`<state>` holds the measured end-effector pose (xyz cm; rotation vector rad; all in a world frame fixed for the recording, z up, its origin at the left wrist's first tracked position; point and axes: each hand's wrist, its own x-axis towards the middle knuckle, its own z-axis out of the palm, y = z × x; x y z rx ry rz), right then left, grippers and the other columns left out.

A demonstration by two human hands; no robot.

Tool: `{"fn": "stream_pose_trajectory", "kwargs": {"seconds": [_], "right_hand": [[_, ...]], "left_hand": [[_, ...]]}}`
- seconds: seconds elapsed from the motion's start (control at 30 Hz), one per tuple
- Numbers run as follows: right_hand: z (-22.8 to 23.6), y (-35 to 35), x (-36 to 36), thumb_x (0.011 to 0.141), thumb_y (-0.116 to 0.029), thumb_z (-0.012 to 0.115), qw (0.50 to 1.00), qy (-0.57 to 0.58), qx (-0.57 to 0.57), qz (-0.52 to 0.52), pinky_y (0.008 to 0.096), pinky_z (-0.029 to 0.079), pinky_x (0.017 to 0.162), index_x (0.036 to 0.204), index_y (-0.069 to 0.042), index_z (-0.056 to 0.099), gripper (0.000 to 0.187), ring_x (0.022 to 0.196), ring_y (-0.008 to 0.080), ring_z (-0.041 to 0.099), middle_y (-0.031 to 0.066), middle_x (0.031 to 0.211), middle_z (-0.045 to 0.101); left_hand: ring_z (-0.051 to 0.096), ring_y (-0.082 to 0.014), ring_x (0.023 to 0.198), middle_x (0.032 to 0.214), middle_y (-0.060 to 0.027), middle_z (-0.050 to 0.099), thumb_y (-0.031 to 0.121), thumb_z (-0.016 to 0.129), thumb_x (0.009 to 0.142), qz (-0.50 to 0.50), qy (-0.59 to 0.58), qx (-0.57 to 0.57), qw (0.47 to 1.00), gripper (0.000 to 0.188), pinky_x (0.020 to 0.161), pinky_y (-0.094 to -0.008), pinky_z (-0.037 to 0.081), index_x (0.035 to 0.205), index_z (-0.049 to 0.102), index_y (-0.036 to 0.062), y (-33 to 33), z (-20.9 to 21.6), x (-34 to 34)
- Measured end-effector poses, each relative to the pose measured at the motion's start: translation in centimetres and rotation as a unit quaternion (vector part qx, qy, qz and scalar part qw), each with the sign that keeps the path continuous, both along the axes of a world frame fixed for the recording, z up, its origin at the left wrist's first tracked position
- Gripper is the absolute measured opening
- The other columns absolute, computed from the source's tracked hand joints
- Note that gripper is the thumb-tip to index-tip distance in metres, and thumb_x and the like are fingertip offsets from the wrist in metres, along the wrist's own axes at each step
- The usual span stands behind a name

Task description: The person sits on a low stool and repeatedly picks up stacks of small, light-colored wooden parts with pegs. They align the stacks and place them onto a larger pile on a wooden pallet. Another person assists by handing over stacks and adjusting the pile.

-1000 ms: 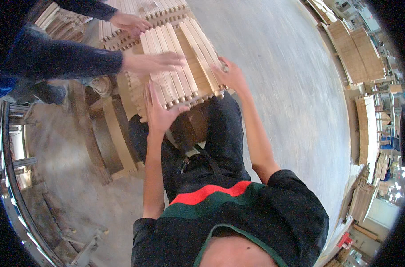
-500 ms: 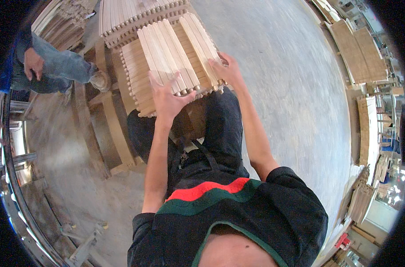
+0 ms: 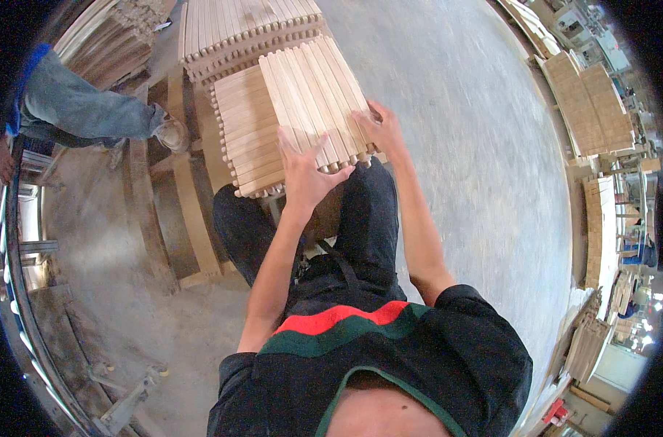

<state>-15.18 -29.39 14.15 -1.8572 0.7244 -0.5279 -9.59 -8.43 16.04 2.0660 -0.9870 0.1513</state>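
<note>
A row of pale wooden slats (image 3: 313, 98) with rounded peg ends lies side by side across a lower layer of similar slats (image 3: 247, 124) set crosswise. At the near end of the row, my left hand (image 3: 309, 178) grips it, fingers spread over its left edge and top, thumb along the peg ends. My right hand (image 3: 382, 131) is closed around the near right corner, its fingertips against the outermost slat. The undersides of the slats are hidden.
Beyond the row stands a larger stack of slats (image 3: 247, 29). A wooden pallet (image 3: 193, 211) is on the floor to the left. Another person's leg (image 3: 84, 98) and shoe (image 3: 172, 131) are close by it. Stacked boards (image 3: 593, 102) line the far right.
The slats under my left hand have slid right against those at my right hand, closing the gap between them. The other person's hand has moved away to the lower left.
</note>
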Motion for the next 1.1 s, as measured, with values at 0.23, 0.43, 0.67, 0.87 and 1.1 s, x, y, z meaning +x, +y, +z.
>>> {"fn": "stream_pose_trajectory", "kwargs": {"seconds": [0.23, 0.43, 0.67, 0.87, 1.1], "right_hand": [[-3.0, -1.3, 0.3, 0.081, -0.036, 0.077, 1.0, -0.004, -0.009, 0.009, 0.0381, 0.048, 0.093, 0.126, 0.003, 0.06, 0.063, 0.106, 0.0262, 0.063, 0.0189, 0.113, 0.067], [-1.1, 0.6, 0.9, 0.079, -0.033, 0.079, 0.997, -0.005, 0.065, -0.029, 0.036, 0.05, 0.092, 0.126, 0.002, 0.06, 0.061, 0.102, 0.0253, 0.064, 0.0181, 0.114, 0.067], [-1.9, -0.5, 0.4, 0.083, -0.027, 0.075, 0.999, -0.035, 0.037, 0.005, 0.0339, 0.05, 0.086, 0.12, 0.005, 0.063, 0.051, 0.096, 0.0198, 0.065, 0.0143, 0.108, 0.069], [-0.8, -0.2, 0.5, 0.083, -0.025, 0.075, 0.997, -0.056, 0.052, 0.014, 0.0322, 0.05, 0.085, 0.118, 0.006, 0.064, 0.048, 0.092, 0.017, 0.064, 0.0118, 0.104, 0.07], [-1.6, -0.6, 0.8, 0.083, -0.022, 0.076, 0.999, -0.046, 0.019, -0.01, 0.0322, 0.05, 0.085, 0.121, 0.005, 0.063, 0.048, 0.093, 0.0178, 0.065, 0.0111, 0.103, 0.071]], "left_hand": [[0.018, -0.0556, 0.14, 0.144, -0.0505, 0.012, 0.041, 0.092, 0.053, -0.014, 0.009, -0.012, 1.0, 0.076, 0.116, -0.05, 0.026, 0.118, 0.07, 0.0098, 0.2, -0.1, 0.6], [0.017, -0.0569, 0.14, 0.144, -0.0497, 0.013, 0.043, 0.092, 0.049, -0.007, 0.011, -0.032, 0.999, 0.076, 0.117, -0.0512, 0.023, 0.115, 0.071, 0.0106, 0.6, -1.4, 1.1], [0.015, -0.0558, 0.142, 0.148, -0.0463, 0.006, 0.053, 0.093, 0.042, -0.028, 0.051, -0.034, 0.998, 0.099, 0.117, -0.0503, 0.023, 0.128, 0.064, 0.0137, 1.1, -0.6, 1.1], [0.012, -0.0595, 0.14, 0.15, -0.0433, 0.002, 0.042, 0.094, 0.043, -0.077, 0.04, -0.033, 0.996, 0.094, 0.117, -0.0528, 0.021, 0.126, 0.064, 0.011, 1.4, -1.2, 2.1], [0.014, -0.0597, 0.139, 0.148, -0.046, 0.005, 0.037, 0.095, 0.043, -0.071, 0.019, -0.035, 0.997, 0.091, 0.117, -0.0521, 0.022, 0.126, 0.065, 0.0136, 1.2, -1.5, 2.1]]}}
